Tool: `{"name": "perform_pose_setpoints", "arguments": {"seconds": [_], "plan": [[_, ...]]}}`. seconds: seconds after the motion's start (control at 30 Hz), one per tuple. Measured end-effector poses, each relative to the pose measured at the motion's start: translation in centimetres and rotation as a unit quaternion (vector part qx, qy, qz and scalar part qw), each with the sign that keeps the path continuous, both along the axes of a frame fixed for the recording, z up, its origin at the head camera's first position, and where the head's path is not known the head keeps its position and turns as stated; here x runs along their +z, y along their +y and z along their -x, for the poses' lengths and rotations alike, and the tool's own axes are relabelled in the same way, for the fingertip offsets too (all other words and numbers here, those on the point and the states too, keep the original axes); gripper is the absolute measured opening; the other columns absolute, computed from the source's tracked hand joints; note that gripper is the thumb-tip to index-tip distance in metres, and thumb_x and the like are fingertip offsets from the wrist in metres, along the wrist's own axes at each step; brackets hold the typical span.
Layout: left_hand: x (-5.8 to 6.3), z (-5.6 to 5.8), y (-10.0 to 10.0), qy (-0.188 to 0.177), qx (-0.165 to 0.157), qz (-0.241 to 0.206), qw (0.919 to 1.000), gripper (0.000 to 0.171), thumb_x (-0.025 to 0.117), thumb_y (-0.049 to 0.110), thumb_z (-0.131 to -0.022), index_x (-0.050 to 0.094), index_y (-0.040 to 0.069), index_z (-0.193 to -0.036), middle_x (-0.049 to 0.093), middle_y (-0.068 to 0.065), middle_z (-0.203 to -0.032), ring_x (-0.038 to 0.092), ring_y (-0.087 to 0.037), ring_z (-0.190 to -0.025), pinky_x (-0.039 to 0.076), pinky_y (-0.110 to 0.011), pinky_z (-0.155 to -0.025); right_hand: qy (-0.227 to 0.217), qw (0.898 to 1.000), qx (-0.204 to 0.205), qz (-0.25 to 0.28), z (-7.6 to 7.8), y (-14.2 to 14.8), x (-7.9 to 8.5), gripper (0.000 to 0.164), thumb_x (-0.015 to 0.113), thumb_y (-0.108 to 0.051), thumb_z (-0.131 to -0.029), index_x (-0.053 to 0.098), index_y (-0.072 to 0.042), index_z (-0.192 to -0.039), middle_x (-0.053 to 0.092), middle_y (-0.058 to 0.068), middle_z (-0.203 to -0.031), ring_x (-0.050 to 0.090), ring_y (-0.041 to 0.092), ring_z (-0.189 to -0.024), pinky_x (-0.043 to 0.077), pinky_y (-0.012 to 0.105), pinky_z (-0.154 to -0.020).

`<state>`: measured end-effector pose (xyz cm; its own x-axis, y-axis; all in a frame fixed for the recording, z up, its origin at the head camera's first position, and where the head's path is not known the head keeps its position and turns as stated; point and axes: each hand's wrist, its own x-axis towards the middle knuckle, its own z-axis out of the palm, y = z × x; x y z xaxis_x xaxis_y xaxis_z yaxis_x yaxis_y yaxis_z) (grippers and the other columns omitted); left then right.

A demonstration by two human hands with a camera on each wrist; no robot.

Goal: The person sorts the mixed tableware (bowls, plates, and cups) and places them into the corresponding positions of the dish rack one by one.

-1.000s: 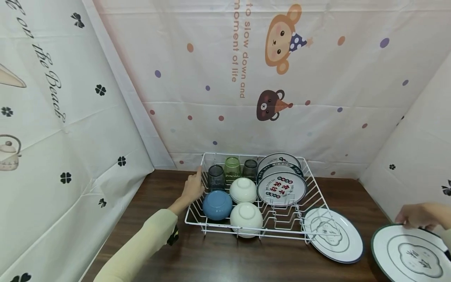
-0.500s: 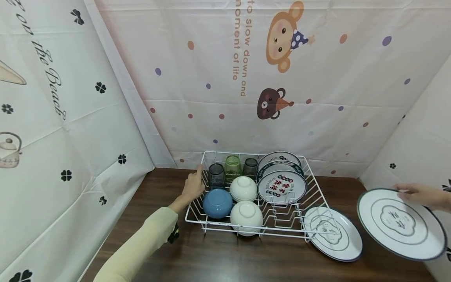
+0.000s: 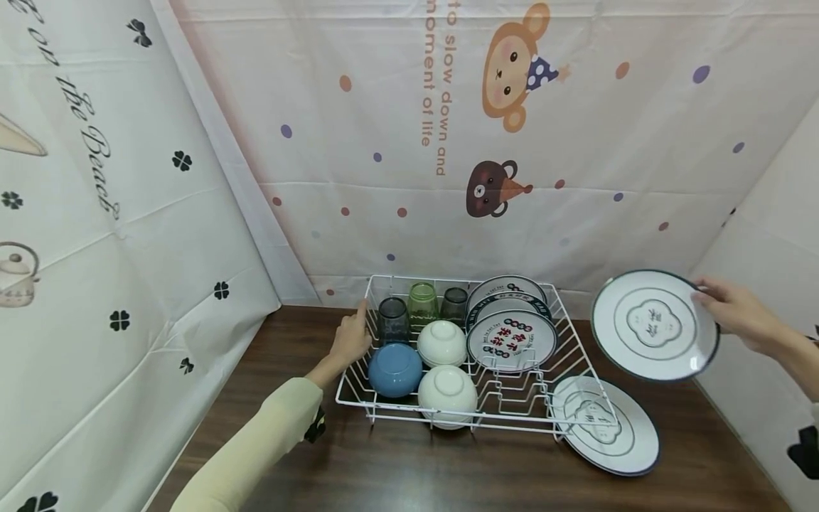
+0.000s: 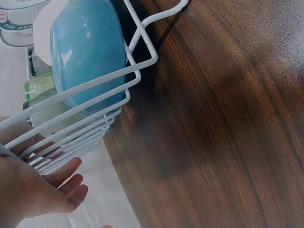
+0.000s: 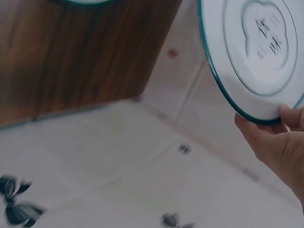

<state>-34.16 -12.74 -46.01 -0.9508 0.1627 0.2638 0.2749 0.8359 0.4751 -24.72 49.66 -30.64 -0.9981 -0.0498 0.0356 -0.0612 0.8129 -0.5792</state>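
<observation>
A white wire dish rack [image 3: 512, 419] stands on the dark wood table. My left hand [image 3: 351, 340] grips its left side; in the left wrist view, fingers [image 4: 71, 187] curl outside the wires and part of the hand shows behind them. To the right of the rack, my right hand [image 3: 736, 309] pinches a white plate [image 3: 652, 327] with a dark green rim, raised above the table and tilted, patterned face toward the head camera. In the right wrist view the thumb lies on the plate's face. Another such plate [image 3: 623, 434] lies partly under the rack's right end.
In the rack, a blue bowl [image 3: 394, 370] and white bowls [image 3: 441, 344] sit upside down. A green glass [image 3: 422, 304] and dark glasses [image 3: 393, 318] stand behind them. Several plates [image 3: 512, 341] lean in slots at the back right. Printed cloth [image 3: 397, 142] hangs behind.
My right hand has lifted the plate from the table's front right, moving it up, back and left toward the rack. My left hand has stayed at the rack's left side.
</observation>
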Motion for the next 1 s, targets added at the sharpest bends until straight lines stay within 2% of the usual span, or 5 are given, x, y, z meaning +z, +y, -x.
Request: {"name": "perform_pose_setpoints", "arguments": {"seconds": [0.1,0.47,0.7,0.9,1.0], "plan": [[0.1,-0.1,-0.1,0.0,0.002,-0.004,1.0,0.074,0.055,-0.007,-0.085,0.03,-0.007,-0.155,0.064,-0.02,-0.084,0.063,-0.046,-0.098,0.051,-0.05,-0.07,0.044,0.999,-0.004,0.028,0.5,-2.3,0.3,0.047,0.026,-0.01,-0.11,0.028,0.023,-0.143,0.035,0.054,-0.134,0.041,-0.025,-0.085,0.061,0.034,-0.068],[0.0,-0.2,0.4,0.009,-0.006,-0.019,0.9998,0.075,0.057,-0.009,-0.083,0.033,-0.007,-0.154,0.062,-0.017,-0.078,0.063,-0.043,-0.09,0.051,-0.048,-0.067,0.079,0.984,-0.066,0.144,0.1,-11.5,0.3,0.051,0.028,-0.017,-0.111,0.028,0.013,-0.153,0.042,0.039,-0.143,0.045,-0.021,-0.088,0.051,0.005,-0.074],[0.0,-0.1,0.1,0.008,-0.005,-0.019,0.9998,0.075,0.056,-0.008,-0.082,0.033,-0.007,-0.154,0.062,-0.017,-0.077,0.061,-0.037,-0.081,0.048,-0.043,-0.063,0.06,0.969,-0.052,0.233,-0.2,-15.8,-0.3,0.053,0.033,-0.023,-0.111,0.031,0.003,-0.157,0.056,-0.017,-0.112,0.058,-0.013,-0.092,0.056,0.013,-0.08],[0.0,0.1,-0.2,-0.005,-0.003,-0.028,0.9996,0.074,0.054,-0.009,-0.085,0.03,-0.007,-0.155,0.059,-0.016,-0.072,0.048,-0.026,-0.064,0.036,-0.034,-0.056,0.04,0.963,-0.056,0.262,-0.1,-18.9,-1.6,0.052,0.033,-0.022,-0.112,0.029,0.001,-0.158,0.045,0.025,-0.148,0.056,-0.017,-0.093,0.056,0.014,-0.084],[-0.1,0.1,-0.1,-0.002,-0.003,-0.032,0.9995,0.073,0.053,-0.008,-0.085,0.031,-0.007,-0.155,0.062,-0.019,-0.077,0.056,-0.031,-0.072,0.041,-0.038,-0.059,0.033,0.958,-0.055,0.281,-0.1,-20.0,-2.1,0.051,0.033,-0.022,-0.112,0.03,-0.001,-0.159,0.039,0.03,-0.155,0.057,-0.015,-0.097,0.056,0.016,-0.086]]}}
